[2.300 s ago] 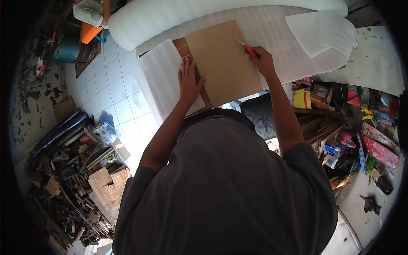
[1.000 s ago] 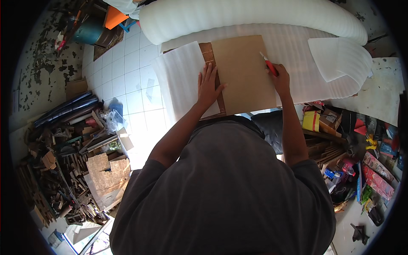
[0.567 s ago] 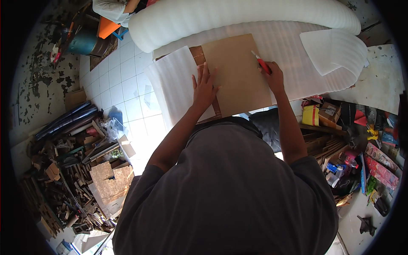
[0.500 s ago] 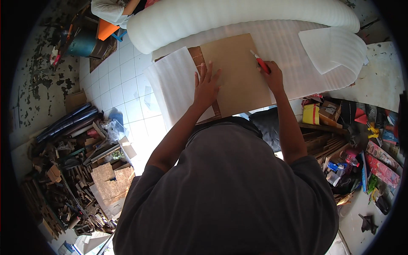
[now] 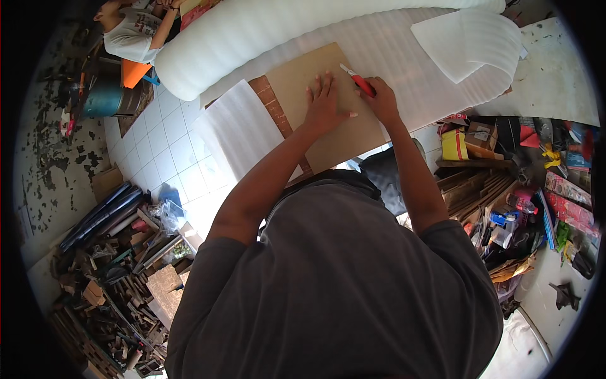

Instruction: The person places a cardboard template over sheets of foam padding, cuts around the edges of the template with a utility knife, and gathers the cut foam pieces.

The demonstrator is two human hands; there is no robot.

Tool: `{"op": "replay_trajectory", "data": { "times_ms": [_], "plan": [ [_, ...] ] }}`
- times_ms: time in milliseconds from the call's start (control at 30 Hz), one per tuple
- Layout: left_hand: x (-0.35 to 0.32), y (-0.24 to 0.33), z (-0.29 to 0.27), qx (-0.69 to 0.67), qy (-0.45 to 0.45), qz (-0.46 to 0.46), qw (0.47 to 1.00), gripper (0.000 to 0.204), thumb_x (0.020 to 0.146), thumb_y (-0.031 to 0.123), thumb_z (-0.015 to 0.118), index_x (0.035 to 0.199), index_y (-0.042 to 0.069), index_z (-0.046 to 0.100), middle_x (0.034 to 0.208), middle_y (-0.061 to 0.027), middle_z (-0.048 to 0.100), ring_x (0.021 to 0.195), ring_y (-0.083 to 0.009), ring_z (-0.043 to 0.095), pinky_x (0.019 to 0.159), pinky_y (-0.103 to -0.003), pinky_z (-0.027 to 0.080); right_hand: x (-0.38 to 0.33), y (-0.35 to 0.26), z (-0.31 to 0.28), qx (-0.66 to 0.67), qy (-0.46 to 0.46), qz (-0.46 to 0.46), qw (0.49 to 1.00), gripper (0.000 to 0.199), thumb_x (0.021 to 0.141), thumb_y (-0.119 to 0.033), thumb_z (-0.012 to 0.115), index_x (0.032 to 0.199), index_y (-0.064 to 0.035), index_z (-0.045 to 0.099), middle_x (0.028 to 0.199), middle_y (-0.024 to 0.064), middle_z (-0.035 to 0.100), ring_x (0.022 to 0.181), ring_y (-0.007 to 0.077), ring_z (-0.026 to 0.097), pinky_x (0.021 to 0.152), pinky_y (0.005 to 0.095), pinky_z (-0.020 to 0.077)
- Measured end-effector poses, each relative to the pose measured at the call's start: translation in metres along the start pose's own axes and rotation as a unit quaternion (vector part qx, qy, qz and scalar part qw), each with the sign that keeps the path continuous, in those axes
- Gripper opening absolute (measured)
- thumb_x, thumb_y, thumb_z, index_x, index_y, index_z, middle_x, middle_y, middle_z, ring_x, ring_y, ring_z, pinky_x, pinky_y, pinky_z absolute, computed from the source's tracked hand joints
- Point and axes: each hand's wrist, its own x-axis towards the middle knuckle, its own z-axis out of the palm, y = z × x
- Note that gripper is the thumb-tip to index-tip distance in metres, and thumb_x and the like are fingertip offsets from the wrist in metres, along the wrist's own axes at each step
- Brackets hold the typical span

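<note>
A brown cardboard sheet (image 5: 303,69) lies flat on white foam sheeting (image 5: 391,44) spread over the table. My left hand (image 5: 325,108) rests on the cardboard with its fingers spread. In my right hand (image 5: 381,101) is a red utility knife (image 5: 361,83), its pale tip pointing away from me to the upper left. The knife is over the right edge of the cardboard; whether the blade touches it I cannot tell. Left of the cardboard, a brown strip of tabletop (image 5: 271,104) shows beside a separate piece of white foam (image 5: 237,129).
A thick roll of white foam (image 5: 252,41) spans the table's far side, and a folded foam end (image 5: 470,47) lies at right. Another person (image 5: 136,35) is at the far left. Wood scraps (image 5: 113,290) pile up at lower left; boxes and clutter (image 5: 480,142) fill the right.
My left hand has shifted right, from the cardboard's left edge onto its middle. My right hand still holds the knife by the right edge. The whole view has turned and moved somewhat.
</note>
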Motion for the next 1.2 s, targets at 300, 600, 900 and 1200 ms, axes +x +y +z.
{"op": "replay_trajectory", "data": {
  "times_ms": [300,600,900,1200],
  "plan": [
    [0.007,0.009,0.001,-0.016,-0.051,-0.068,0.996,0.141,0.064,0.060,0.088,0.165,0.006,0.007,0.174,-0.0138,-0.002,0.159,-0.0403,-0.010,0.120,-0.071,-0.003,0.000,-0.004,-0.001,0.007,0.011,-0.008,1.000,0.036,0.084,-0.020,0.081,0.114,-0.0040,0.069,0.101,0.0134,0.067,0.090,0.0332,0.066,0.082,0.0406,0.0525],
    [0.005,0.008,0.003,-0.018,-0.041,-0.066,0.997,0.140,0.065,0.059,0.088,0.166,0.008,0.006,0.174,-0.0126,-0.002,0.159,-0.0394,-0.010,0.120,-0.070,-0.003,-0.001,0.000,0.003,0.005,0.014,0.011,1.000,0.037,0.083,-0.018,0.082,0.116,-0.0043,0.070,0.103,0.0121,0.068,0.091,0.0314,0.068,0.083,0.0384,0.0537],
    [0.005,0.007,0.005,-0.016,-0.035,-0.073,0.997,0.138,0.065,0.059,0.087,0.166,0.009,0.009,0.175,-0.0112,-0.001,0.160,-0.0377,-0.009,0.121,-0.069,-0.004,0.010,0.003,-0.004,0.087,0.001,0.068,0.994,0.039,0.091,-0.026,0.075,0.122,-0.0035,0.069,0.098,0.0150,0.070,0.086,0.0320,0.067,0.080,0.0382,0.0521],
    [0.010,0.013,0.004,0.006,-0.051,-0.088,0.995,0.140,0.062,0.057,0.089,0.166,0.010,0.009,0.174,-0.0111,0.000,0.159,-0.0396,-0.007,0.120,-0.072,-0.001,0.060,-0.026,0.012,0.008,0.047,-0.015,0.999,0.048,0.099,-0.013,0.058,0.147,-0.0102,0.050,0.105,0.0231,0.072,0.098,0.0423,0.070,0.086,0.0512,0.0548]
  ]
}}
